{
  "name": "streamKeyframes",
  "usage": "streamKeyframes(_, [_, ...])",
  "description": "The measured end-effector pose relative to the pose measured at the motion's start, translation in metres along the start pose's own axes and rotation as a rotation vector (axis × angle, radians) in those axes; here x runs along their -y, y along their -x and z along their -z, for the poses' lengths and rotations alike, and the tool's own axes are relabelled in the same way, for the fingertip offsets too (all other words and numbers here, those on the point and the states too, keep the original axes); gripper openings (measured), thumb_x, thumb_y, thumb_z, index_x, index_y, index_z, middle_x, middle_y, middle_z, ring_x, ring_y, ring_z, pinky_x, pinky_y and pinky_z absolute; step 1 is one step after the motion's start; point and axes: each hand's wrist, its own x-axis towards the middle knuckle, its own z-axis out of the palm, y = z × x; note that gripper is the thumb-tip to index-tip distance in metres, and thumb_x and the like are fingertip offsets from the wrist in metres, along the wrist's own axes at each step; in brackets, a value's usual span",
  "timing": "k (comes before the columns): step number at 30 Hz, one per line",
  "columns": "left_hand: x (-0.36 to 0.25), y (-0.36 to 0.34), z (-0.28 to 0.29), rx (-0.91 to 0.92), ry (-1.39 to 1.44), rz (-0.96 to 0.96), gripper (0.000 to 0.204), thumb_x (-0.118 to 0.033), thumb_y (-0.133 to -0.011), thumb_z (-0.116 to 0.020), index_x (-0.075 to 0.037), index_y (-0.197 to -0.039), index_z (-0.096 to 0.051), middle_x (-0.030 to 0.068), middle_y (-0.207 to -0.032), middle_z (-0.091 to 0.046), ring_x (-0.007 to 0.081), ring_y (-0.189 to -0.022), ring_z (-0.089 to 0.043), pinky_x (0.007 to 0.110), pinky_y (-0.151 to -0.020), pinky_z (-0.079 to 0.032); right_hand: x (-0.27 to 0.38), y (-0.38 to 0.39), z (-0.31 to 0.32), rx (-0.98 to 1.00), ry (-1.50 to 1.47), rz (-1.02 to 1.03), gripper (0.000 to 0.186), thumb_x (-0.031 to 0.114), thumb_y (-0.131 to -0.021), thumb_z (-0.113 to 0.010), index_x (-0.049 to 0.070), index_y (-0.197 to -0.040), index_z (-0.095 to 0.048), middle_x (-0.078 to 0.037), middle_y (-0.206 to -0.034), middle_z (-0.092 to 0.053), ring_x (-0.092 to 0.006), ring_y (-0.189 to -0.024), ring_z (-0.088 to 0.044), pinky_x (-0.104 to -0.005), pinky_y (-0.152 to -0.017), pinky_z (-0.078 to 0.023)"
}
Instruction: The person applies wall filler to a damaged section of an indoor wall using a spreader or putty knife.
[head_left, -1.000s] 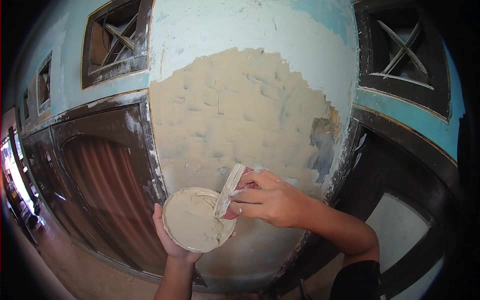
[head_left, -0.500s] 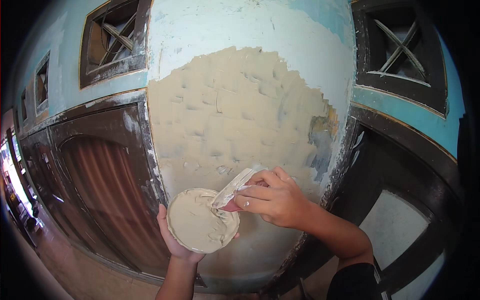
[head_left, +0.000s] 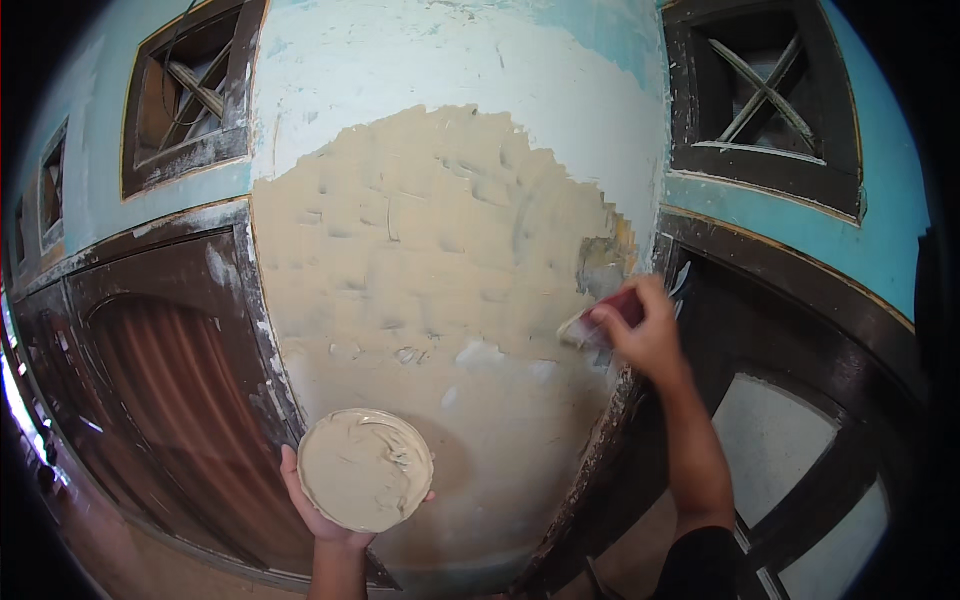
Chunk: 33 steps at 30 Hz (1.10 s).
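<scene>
A round, shallow container (head_left: 345, 470) of beige filler rests in my left hand (head_left: 318, 510), whose fingers wrap around its underside and rim. The filler's surface is scooped and ridged toward its right side. My right hand (head_left: 648, 330) grips a red-handled putty knife (head_left: 612, 312), slightly blurred, with pale filler on its blade. The blade is against or very close to the wall at the right edge of a large beige filler patch (head_left: 430, 230). Just above it, a grey bare spot (head_left: 603, 265) shows beside a yellowish strip.
A dark wooden door (head_left: 170, 370) with a reddish curtain behind its pane stands left. Another dark door frame (head_left: 790, 320) with pale panels borders the wall on the right. Vent windows with crossed bars (head_left: 765, 90) sit above both. The upper wall (head_left: 400, 60) is white and turquoise.
My right hand has lifted the putty knife from the container and carried it up and right to the wall. In the picture, the container and my left hand sit slightly lower and farther left.
</scene>
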Motion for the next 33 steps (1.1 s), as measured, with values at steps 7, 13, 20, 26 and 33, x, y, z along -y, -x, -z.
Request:
streamKeyframes(7, [0.006,-0.006,-0.012,-0.016,0.192,0.054,0.099,-0.086,-0.092,-0.035,-0.014,-0.160,-0.040,0.0262,-0.158,-0.043,0.0712,-0.131,-0.042,0.087,-0.086,-0.045,-0.043,-0.071,0.011,0.024,0.220,0.253,0.040,0.027,-0.082,-0.087,0.001,-0.101,-0.064,-0.017,-0.097,-0.062,-0.0375,-0.095,-0.056,-0.0446,-0.088,-0.047])
streamKeyframes(13, [0.011,-0.011,-0.012,0.091,-0.047,0.016,0.099,-0.087,-0.091,-0.036,-0.015,-0.160,-0.041,0.0259,-0.158,-0.043,0.0709,-0.131,-0.042,0.088,-0.086,-0.044,-0.060,-0.093,0.000,-0.021,0.221,0.158,0.042,0.031,-0.087,-0.083,0.001,-0.107,-0.062,-0.019,-0.104,-0.062,-0.0402,-0.100,-0.055,-0.0491,-0.092,-0.045])
streamKeyframes(20, [0.014,-0.013,-0.008,0.048,-0.013,-0.031,0.098,-0.086,-0.093,-0.033,-0.015,-0.159,-0.041,0.0250,-0.157,-0.043,0.0667,-0.129,-0.047,0.088,-0.084,-0.045,-0.060,-0.098,-0.007,-0.094,0.236,0.201,0.042,0.031,-0.089,-0.081,0.001,-0.110,-0.062,-0.022,-0.105,-0.059,-0.0413,-0.102,-0.055,-0.0481,-0.093,-0.046])
streamKeyframes(26, [0.013,-0.012,-0.004,-0.003,0.018,-0.069,0.096,-0.085,-0.094,-0.030,-0.015,-0.159,-0.040,0.0242,-0.156,-0.044,0.0631,-0.127,-0.051,0.087,-0.083,-0.046,-0.056,-0.089,0.000,0.120,0.209,0.304,0.045,0.033,-0.086,-0.084,0.000,-0.107,-0.061,-0.020,-0.102,-0.060,-0.0410,-0.097,-0.055,-0.0491,-0.088,-0.046])
streamKeyframes(33, [0.012,-0.020,-0.009,0.090,0.165,0.022,0.103,-0.089,-0.091,-0.032,-0.015,-0.162,-0.037,0.0286,-0.159,-0.039,0.0703,-0.133,-0.040,0.087,-0.089,-0.044,-0.055,-0.116,0.004,-0.199,0.156,0.138,0.042,0.029,-0.086,-0.085,0.000,-0.105,-0.062,-0.020,-0.099,-0.061,-0.0387,-0.092,-0.056,-0.0463,-0.083,-0.049])
